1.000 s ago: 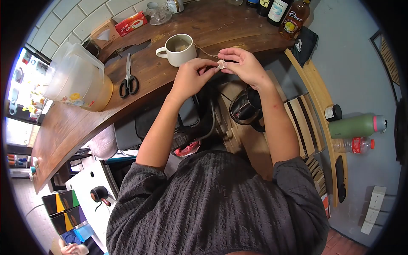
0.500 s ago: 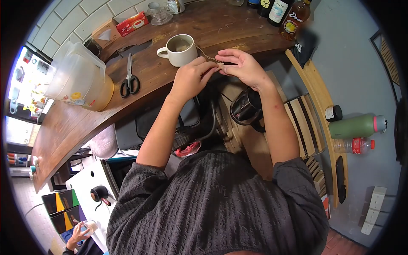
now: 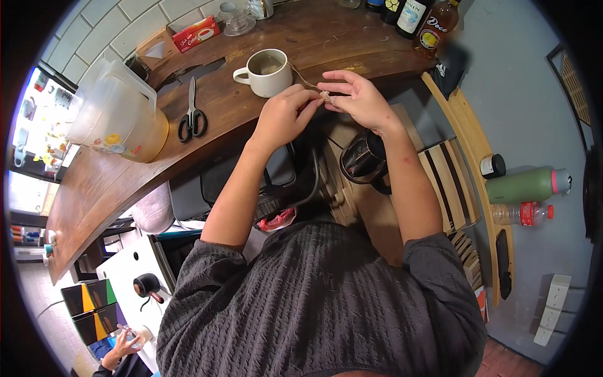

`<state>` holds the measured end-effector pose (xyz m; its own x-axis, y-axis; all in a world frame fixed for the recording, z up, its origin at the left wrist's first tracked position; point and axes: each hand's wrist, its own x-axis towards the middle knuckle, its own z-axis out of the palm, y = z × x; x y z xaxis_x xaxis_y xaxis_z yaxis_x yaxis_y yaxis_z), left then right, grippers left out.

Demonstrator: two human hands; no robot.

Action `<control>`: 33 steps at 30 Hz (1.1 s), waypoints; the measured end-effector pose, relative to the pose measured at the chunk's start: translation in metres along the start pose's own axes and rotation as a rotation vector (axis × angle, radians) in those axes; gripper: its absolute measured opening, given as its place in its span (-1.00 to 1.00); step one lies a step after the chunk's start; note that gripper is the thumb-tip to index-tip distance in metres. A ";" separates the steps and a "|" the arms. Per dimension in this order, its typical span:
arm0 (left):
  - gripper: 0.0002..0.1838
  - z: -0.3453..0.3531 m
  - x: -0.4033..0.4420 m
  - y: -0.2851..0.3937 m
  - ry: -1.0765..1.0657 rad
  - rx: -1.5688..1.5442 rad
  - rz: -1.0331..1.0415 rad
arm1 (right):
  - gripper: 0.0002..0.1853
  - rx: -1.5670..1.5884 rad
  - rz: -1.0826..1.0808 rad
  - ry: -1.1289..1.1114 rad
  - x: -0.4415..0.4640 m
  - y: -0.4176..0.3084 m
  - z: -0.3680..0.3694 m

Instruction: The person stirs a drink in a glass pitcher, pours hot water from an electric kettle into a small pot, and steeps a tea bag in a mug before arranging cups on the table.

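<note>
My left hand (image 3: 286,116) and my right hand (image 3: 361,100) meet just right of a white mug (image 3: 269,81). Between their fingertips they pinch a small pale, crumpled piece (image 3: 325,96), too small to make out fully. A thin string (image 3: 304,80) runs from the mug's rim toward that piece. The mug holds some liquid and has its handle on the left. Black-handled scissors (image 3: 192,119) lie on the wooden counter (image 3: 326,39), left of the mug, blades pointing away from me.
A plastic pitcher (image 3: 119,119) of amber liquid is at the left, a red box (image 3: 195,34) behind it. Bottles (image 3: 433,28) stand at the back right. Below the counter is a dark kettle-like vessel (image 3: 363,157). Another person's hand (image 3: 124,342) shows at the lower left.
Both my hands stay nearly in place, with slight finger shifts around the pale piece. At the lower left, the other person's hand and forearm have come up, with a clear container.
</note>
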<state>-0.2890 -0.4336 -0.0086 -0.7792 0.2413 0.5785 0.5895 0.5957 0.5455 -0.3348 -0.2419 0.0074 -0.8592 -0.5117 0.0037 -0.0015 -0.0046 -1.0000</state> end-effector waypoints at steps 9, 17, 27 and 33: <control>-0.85 0.003 0.001 -0.004 0.003 -0.039 -0.032 | -0.46 -0.048 -0.055 0.016 0.001 0.003 0.003; -0.86 0.007 -0.001 -0.003 -0.018 -0.110 -0.093 | -0.44 -0.069 -0.024 0.042 0.001 0.004 0.004; -0.81 0.005 0.001 -0.010 0.094 -0.218 -0.157 | -0.46 -0.191 -0.071 0.107 -0.004 0.004 -0.002; -0.79 -0.004 -0.002 -0.012 0.098 -0.273 -0.247 | -0.60 -0.182 -0.152 0.251 0.000 0.004 -0.012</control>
<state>-0.2937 -0.4443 -0.0142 -0.8888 0.0332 0.4572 0.4314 0.3977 0.8098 -0.3405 -0.2315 0.0034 -0.9413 -0.2893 0.1742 -0.2108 0.1002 -0.9724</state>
